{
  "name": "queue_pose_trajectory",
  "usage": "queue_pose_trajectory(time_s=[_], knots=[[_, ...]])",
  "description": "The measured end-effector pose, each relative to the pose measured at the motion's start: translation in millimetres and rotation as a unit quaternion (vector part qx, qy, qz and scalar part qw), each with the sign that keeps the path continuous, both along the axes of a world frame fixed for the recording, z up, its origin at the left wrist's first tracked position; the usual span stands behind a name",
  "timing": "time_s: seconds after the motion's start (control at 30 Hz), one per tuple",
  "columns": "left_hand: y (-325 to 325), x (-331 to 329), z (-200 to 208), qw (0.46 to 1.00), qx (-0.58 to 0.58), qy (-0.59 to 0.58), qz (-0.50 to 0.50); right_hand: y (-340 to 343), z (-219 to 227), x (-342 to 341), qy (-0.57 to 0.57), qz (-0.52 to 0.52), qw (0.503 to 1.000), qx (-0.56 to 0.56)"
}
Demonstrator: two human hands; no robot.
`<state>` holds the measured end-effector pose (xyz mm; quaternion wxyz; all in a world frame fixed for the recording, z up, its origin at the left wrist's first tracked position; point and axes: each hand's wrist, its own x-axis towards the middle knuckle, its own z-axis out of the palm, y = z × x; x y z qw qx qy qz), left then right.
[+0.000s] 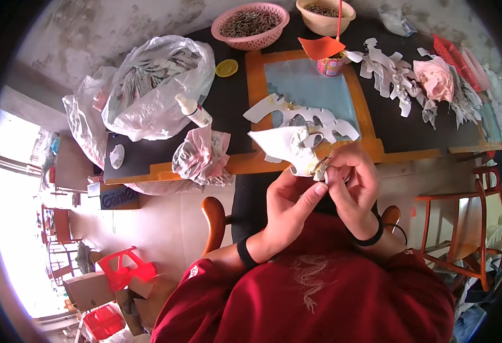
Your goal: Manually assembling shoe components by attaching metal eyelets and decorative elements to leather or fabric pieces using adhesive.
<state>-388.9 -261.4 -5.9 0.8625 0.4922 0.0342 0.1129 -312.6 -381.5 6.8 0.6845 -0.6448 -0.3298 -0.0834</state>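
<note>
Close to the table's front edge, my left hand (290, 210) and my right hand (355, 184) meet at the lower end of a white cut-out sheet (281, 147). My left thumb and fingers pinch this end from the left. On the right, my curled fingers grip by a small brass-coloured metal clip (320, 166); its exact contact with the sheet is partly hidden by my fingers. Just beyond lie more white cut-out pieces (335, 127) with scalloped edges, on a pale blue mat (297, 80) bordered with brown tape.
A pink basket (254, 39) and a cream bowl (326, 22) hold many small metal pieces. Leftward are a plastic bag (159, 86), a white bottle (194, 111) and crumpled pink-grey cloth (203, 155). Rightward lie white cut-outs (389, 73) and a pink bundle (434, 79).
</note>
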Motion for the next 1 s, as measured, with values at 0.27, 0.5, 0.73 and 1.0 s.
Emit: queue_pose_trajectory(time_s=[0.27, 0.5, 0.73, 1.0], knots=[[-2.1, -7.5, -6.6, 0.997, -0.050, -0.038, 0.047, 3.0, 5.9, -2.3, -0.093, -0.059, 0.992, -0.054], [-5.0, -5.8, -8.0, 0.995, -0.041, -0.014, 0.088, -1.3, 1.2, -3.6, -0.057, -0.051, 0.996, -0.050], [0.2, -6.1, -4.7, 0.993, -0.060, -0.009, 0.097, -4.8, 0.1, -5.1, -0.012, 0.028, 0.997, -0.069], [-0.5, -11.9, -4.4, 0.992, -0.049, -0.012, 0.113, -12.3, 2.1, 6.9, -0.018, 0.154, 0.986, -0.052]])
